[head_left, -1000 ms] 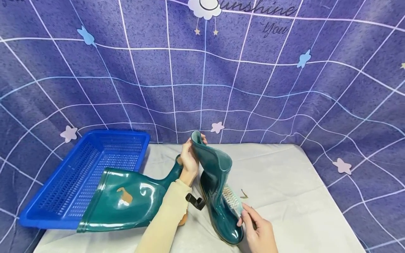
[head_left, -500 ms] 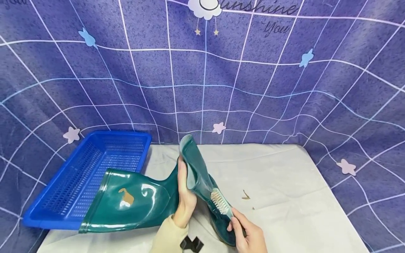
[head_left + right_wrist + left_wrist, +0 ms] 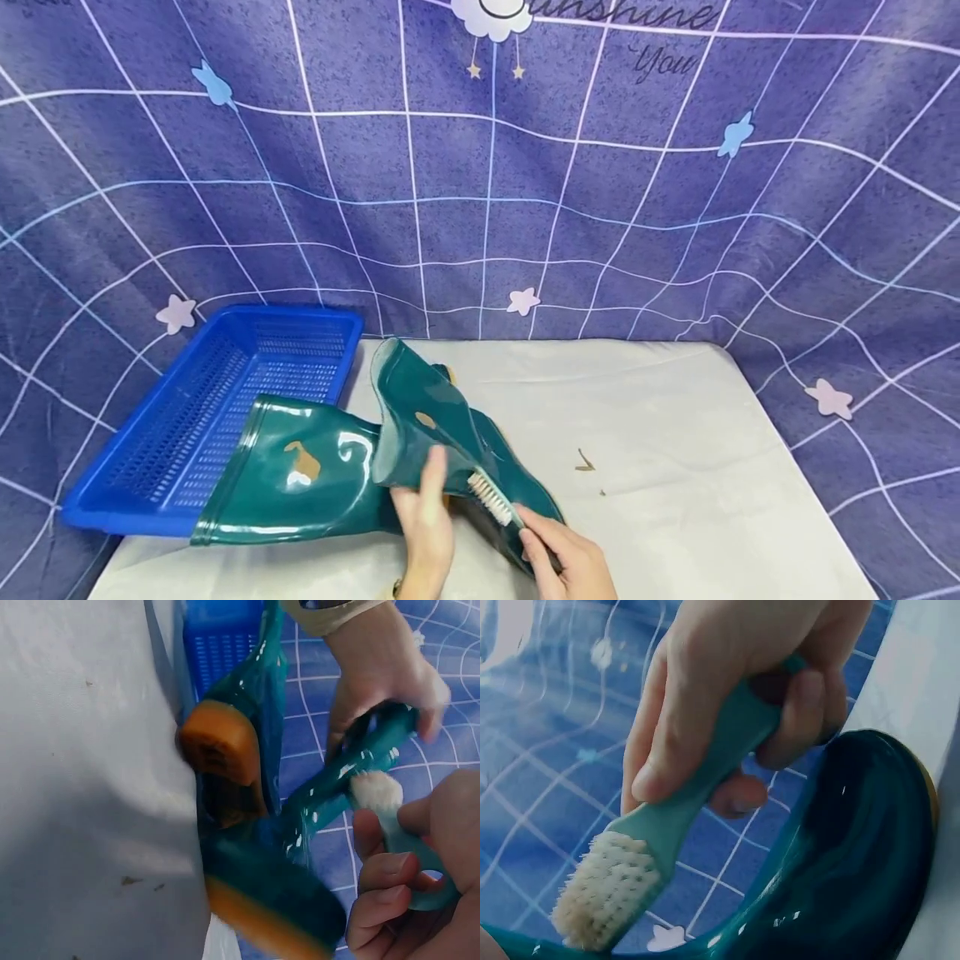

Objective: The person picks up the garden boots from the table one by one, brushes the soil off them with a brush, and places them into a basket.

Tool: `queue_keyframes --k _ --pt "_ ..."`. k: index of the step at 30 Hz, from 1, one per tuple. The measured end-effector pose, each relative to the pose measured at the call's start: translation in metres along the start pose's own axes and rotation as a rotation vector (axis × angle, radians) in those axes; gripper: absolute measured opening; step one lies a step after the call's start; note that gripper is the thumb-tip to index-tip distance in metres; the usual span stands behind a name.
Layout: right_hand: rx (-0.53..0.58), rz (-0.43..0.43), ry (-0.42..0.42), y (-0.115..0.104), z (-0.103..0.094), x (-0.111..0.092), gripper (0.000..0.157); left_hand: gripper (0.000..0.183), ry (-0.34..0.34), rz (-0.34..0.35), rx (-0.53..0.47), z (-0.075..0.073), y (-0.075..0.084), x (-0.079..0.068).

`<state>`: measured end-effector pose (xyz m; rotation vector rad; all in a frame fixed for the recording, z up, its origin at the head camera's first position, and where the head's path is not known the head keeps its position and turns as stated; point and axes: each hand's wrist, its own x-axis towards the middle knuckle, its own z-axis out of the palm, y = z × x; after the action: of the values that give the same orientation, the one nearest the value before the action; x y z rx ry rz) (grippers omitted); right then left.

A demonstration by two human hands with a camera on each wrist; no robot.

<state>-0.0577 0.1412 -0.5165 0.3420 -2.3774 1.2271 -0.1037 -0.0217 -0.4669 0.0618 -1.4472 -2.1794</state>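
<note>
A dark green rain boot (image 3: 435,408) is tilted over, its shaft opening facing left and a small brown patch on the shaft. My left hand (image 3: 427,529) grips it by the shaft near the opening, thumb on the near side. In my right hand (image 3: 562,554) is a pale green scrub brush (image 3: 667,821), held by its handle. Its off-white bristles (image 3: 489,497) are at the shaft's near side; in the left wrist view they are browned at the tip. A second green rain boot (image 3: 341,479) lies on its side at the left, with a larger brown patch (image 3: 303,462).
A blue perforated basket (image 3: 142,521) stands at the left, the second boot's shaft overlapping its near edge. Brown bits (image 3: 585,461) lie on the white cloth (image 3: 660,417) at right. A purple-blue grid-patterned curtain (image 3: 450,225) hangs behind.
The held boot has gone from upright to tipped leftward, its opening now over the second boot. My left hand has shifted down and nearer. The brush has moved from the boot's foot to its shaft.
</note>
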Motion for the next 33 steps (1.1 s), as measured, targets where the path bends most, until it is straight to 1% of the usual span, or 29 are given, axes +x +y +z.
queue_keyframes --k 2,4,6,8,9,10,11,13,15,17,19,21,23,25,27,29,31,33 --pt "0.008 -0.063 -0.008 0.004 0.002 0.0 0.037 0.041 0.058 -0.054 -0.067 -0.002 0.003 0.005" --pt "0.01 -0.077 0.001 0.006 0.003 -0.001 0.039 0.043 0.057 -0.129 -0.16 -0.004 0.007 0.012" --pt "0.013 -0.05 0.025 0.006 0.003 -0.001 0.039 0.051 0.001 -0.241 -0.231 -0.007 0.008 0.02" --pt "-0.003 -0.029 0.075 0.005 0.002 0.0 0.04 0.06 -0.061 -0.341 -0.277 -0.011 0.008 0.027" --pt "-0.015 -0.009 0.101 0.003 0.001 0.002 0.041 0.064 -0.084 -0.378 -0.288 -0.013 0.007 0.03" --pt "-0.029 -0.01 0.133 0.002 -0.001 0.004 0.041 0.066 -0.098 -0.407 -0.287 -0.015 0.007 0.033" --pt "-0.05 -0.007 0.164 0.001 -0.003 0.006 0.041 0.066 -0.101 -0.419 -0.284 -0.017 0.007 0.035" --pt "-0.085 0.006 0.213 -0.001 -0.008 0.012 0.039 0.065 -0.075 -0.402 -0.266 -0.021 0.008 0.038" --pt "-0.1 0.037 0.218 -0.003 -0.013 0.019 0.035 0.062 -0.03 -0.369 -0.237 -0.024 0.01 0.042" --pt "-0.096 0.036 0.2 -0.005 -0.018 0.027 0.031 0.059 0.022 -0.339 -0.216 -0.028 0.014 0.047" --pt "-0.076 -0.003 0.158 -0.006 -0.022 0.034 0.031 0.057 0.063 -0.325 -0.203 -0.03 0.017 0.051" --pt "-0.048 -0.066 0.116 -0.006 -0.023 0.042 0.032 0.058 0.096 -0.34 -0.198 -0.032 0.019 0.053" --pt "-0.014 -0.134 0.081 -0.005 -0.021 0.052 0.034 0.059 0.111 -0.363 -0.202 -0.033 0.02 0.054" --pt "0.0 -0.184 0.055 -0.005 -0.016 0.063 0.036 0.061 0.118 -0.381 -0.201 -0.032 0.019 0.053" --pt "-0.011 -0.205 0.035 -0.007 -0.009 0.072 0.038 0.062 0.115 -0.384 -0.192 -0.031 0.018 0.052" --pt "-0.037 -0.193 0.007 -0.012 -0.001 0.081 0.039 0.062 0.114 -0.376 -0.185 -0.03 0.016 0.05" --pt "-0.075 -0.163 -0.028 -0.018 0.007 0.087 0.04 0.063 0.11 -0.371 -0.185 -0.028 0.016 0.049" --pt "-0.082 -0.12 -0.077 -0.025 0.016 0.091 0.04 0.064 0.101 -0.37 -0.187 -0.027 0.014 0.048"
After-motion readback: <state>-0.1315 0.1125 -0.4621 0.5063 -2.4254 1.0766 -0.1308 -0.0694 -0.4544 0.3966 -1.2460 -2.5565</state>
